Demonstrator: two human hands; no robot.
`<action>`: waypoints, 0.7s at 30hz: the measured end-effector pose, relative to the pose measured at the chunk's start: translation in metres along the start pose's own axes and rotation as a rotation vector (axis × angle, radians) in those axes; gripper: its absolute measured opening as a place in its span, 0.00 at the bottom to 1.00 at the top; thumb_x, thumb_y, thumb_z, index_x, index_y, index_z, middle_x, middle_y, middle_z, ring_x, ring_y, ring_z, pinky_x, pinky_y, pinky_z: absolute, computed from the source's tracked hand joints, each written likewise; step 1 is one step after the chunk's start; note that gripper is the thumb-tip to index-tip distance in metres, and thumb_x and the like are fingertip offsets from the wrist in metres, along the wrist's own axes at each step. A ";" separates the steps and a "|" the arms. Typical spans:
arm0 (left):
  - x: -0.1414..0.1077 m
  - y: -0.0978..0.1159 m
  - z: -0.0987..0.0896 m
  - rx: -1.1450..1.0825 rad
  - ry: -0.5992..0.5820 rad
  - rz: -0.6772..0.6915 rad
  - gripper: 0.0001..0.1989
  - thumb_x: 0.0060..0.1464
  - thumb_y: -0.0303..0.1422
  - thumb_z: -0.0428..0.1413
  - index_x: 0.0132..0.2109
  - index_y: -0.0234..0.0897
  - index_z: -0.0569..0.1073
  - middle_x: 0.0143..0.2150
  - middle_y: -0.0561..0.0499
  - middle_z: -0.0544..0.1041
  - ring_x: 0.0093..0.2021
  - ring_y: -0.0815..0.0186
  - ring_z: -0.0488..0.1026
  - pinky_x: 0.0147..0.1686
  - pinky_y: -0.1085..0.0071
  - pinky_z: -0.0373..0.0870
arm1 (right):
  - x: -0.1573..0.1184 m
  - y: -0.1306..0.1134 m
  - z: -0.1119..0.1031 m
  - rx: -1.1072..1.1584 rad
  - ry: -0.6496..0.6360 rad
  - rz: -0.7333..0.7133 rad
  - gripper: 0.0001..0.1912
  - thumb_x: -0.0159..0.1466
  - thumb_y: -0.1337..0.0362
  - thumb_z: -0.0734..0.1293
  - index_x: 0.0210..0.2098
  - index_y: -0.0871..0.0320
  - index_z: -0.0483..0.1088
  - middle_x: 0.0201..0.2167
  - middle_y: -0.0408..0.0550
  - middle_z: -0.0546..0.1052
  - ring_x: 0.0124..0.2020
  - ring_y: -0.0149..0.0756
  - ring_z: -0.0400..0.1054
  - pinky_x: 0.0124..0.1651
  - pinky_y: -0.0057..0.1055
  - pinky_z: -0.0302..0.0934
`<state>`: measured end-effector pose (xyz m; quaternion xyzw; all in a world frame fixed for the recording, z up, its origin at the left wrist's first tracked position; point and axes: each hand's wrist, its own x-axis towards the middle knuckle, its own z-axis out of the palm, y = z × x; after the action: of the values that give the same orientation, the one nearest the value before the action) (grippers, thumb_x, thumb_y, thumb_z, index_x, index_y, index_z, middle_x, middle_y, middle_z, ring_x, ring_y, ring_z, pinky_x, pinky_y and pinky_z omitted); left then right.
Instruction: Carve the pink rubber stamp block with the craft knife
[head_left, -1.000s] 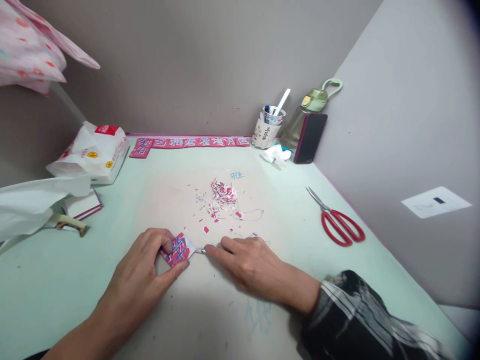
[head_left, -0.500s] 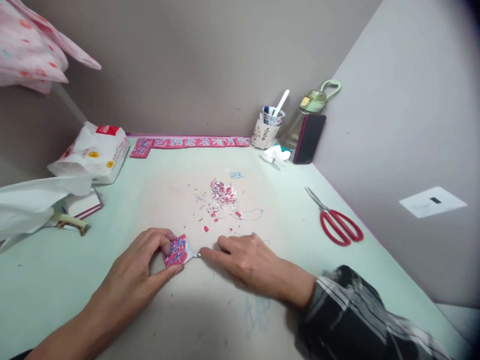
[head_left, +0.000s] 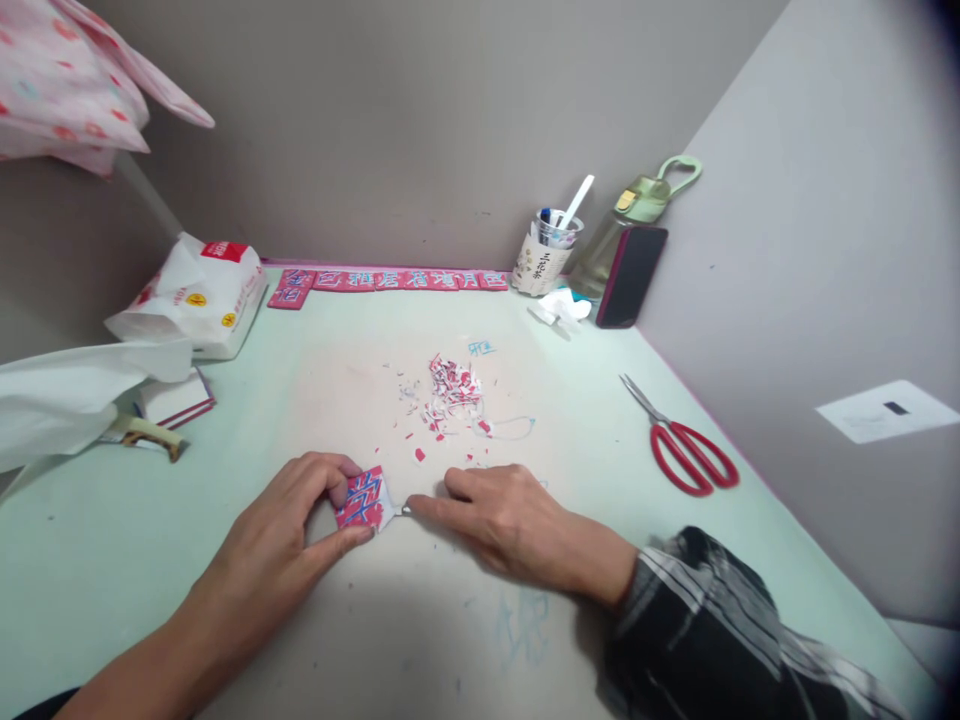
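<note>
A small red piece with blue and white marks lies on the table between the thumb and fingers of my left hand. Its right edge is pale. My right hand is closed around a small blade tool, whose metal tip reaches toward the piece's right corner. Most of the tool is hidden under my fingers. Beyond my hands lies a pile of red and white scraps, with loose bits around it.
Red-handled scissors lie at right. Along the back stand a row of red character tiles, a pen cup, a phone and a bottle. A tissue pack and a green-handled tool are at left.
The whole view has shifted slightly, so things appear a little further right. Both hands keep nearly the same pose around the piece and the blade tool.
</note>
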<state>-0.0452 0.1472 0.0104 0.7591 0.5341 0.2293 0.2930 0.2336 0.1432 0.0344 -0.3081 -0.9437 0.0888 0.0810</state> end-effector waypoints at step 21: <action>-0.002 0.021 0.005 0.065 0.165 -0.072 0.13 0.56 0.45 0.58 0.42 0.45 0.70 0.39 0.52 0.76 0.37 0.58 0.76 0.36 0.63 0.72 | -0.004 -0.014 0.005 0.063 0.154 0.049 0.14 0.76 0.69 0.55 0.56 0.62 0.67 0.32 0.45 0.71 0.29 0.35 0.61 0.29 0.33 0.51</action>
<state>-0.0279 0.1393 0.0216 0.7270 0.5906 0.2630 0.2312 0.2274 0.1293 0.0321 -0.3341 -0.9237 0.0967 0.1607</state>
